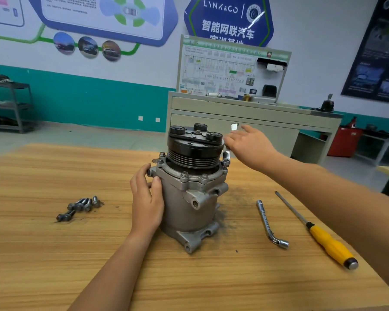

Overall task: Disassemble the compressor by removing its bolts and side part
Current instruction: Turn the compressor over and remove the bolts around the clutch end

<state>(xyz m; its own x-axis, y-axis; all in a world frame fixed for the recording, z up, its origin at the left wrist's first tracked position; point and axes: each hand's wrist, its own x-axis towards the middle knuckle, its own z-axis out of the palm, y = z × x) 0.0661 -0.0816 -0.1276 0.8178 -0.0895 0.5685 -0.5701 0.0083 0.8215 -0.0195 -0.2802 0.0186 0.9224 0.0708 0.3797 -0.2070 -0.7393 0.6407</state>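
Note:
The grey metal compressor (184,205) stands upright on the wooden table (54,254), with its black pulley (194,151) on top. Bolts (184,175) sit in the flange ring under the pulley. My left hand (147,198) grips the left side of the housing, thumb on the front and fingertips at a flange ear. My right hand (248,144) holds a chrome wrench (226,157) upright at the right of the pulley. The wrench's lower end sits on a flange bolt. Several removed bolts (81,206) lie in a loose pile on the left.
An L-shaped socket wrench (270,223) and a yellow-handled screwdriver (323,241) lie on the table to the right of the compressor. Dark grime marks the wood beside the housing. A grey cabinet (267,122) with a display board stands behind the table.

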